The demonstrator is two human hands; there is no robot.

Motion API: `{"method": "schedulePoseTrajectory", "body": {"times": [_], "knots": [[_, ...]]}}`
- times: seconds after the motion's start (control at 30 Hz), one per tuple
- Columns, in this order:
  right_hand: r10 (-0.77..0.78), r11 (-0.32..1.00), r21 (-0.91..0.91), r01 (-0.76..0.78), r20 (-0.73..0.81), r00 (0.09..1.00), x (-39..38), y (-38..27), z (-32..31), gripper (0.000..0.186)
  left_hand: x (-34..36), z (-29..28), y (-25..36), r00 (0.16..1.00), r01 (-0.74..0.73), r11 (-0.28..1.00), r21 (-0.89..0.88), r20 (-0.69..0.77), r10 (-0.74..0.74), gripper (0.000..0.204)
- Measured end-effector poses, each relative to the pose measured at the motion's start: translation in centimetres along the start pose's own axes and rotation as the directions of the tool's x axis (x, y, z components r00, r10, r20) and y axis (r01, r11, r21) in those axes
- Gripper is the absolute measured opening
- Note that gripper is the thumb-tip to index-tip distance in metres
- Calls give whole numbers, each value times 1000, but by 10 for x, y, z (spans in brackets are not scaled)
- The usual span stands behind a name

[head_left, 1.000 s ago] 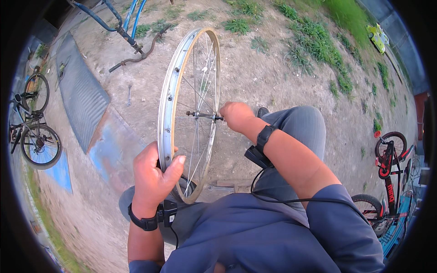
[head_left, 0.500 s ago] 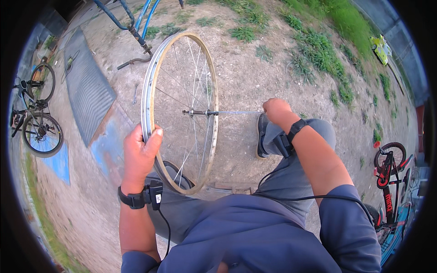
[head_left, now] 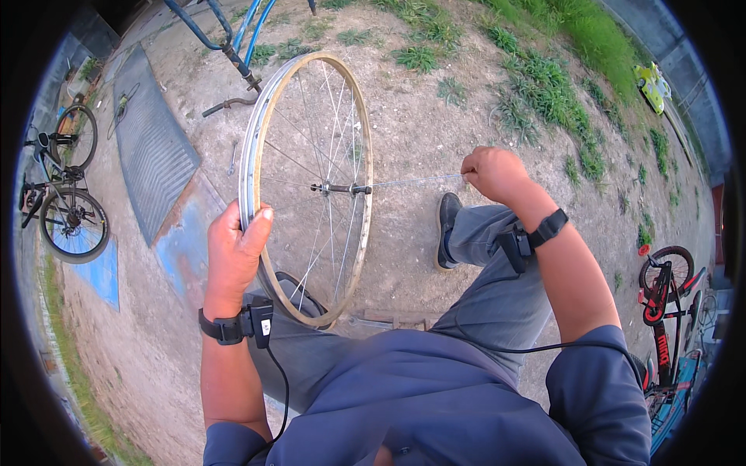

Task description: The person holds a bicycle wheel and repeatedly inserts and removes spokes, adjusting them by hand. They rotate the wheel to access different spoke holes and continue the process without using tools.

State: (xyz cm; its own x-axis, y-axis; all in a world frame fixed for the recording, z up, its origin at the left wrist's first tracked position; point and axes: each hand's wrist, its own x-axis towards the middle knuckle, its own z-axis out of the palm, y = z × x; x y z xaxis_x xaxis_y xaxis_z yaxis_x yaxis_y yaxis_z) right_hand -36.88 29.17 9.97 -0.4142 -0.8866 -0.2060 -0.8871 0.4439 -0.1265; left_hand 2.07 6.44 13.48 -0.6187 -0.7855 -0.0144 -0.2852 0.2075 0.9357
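A bare bicycle wheel (head_left: 251, 147), without a tire, stands upright and a little turned at my left, its worn rim pale and tan. My left hand (head_left: 233, 252) grips the rim's lower left side, thumb on the inner face. Several thin spokes cross inside the rim around a dark hub (head_left: 340, 189). From the hub's right end one loose-looking spoke (head_left: 420, 181) sticks out to the right, its end in the pinched fingers of my right hand (head_left: 496, 172). That hand is well apart from the rim, above my shoe.
A blue bicycle frame (head_left: 249, 31) with handlebar stands beyond the wheel. At left are a corrugated sheet (head_left: 155, 147) and a parked bicycle (head_left: 74, 186). A red and black bicycle (head_left: 660, 311) lies at right. A wrench (head_left: 232, 158) is on the dirt ground. Grass (head_left: 536, 78) grows behind.
My right hand has moved right and slightly away from me, with the spoke now slanting up toward it. The wheel and my left hand have barely shifted.
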Motion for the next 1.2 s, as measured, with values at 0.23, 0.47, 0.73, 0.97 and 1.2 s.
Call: {"method": "schedulePoseTrajectory", "body": {"times": [0.23, 0.47, 0.73, 0.97, 1.2], "knots": [[-138, 935, 281, 217, -276, 951, -30, -38, -31, 13, -8, 4, 5, 1000, 3, 1000, -3, -12, -3, 20], [-99, 852, 447, 274, -375, 922, -46, -79, -35, 9, -20, 10, 11, 999, 35, 999, 15, -18, -34, 19], [-169, 776, 468, 423, -493, 854, -58, -118, -23, 12, -32, 20, 17, 999, 26, 1000, 6, -38, -26, 18], [-282, 730, 407, 550, -553, 784, -77, -145, 0, 19, -39, 23, 17, 998, 54, 999, -4, -36, -54, 17], [-412, 690, 317, 650, -566, 714, -82, -172, 24, 19, -46, 28, 15, 996, 69, 997, -32, -46, -70, 16]]}}
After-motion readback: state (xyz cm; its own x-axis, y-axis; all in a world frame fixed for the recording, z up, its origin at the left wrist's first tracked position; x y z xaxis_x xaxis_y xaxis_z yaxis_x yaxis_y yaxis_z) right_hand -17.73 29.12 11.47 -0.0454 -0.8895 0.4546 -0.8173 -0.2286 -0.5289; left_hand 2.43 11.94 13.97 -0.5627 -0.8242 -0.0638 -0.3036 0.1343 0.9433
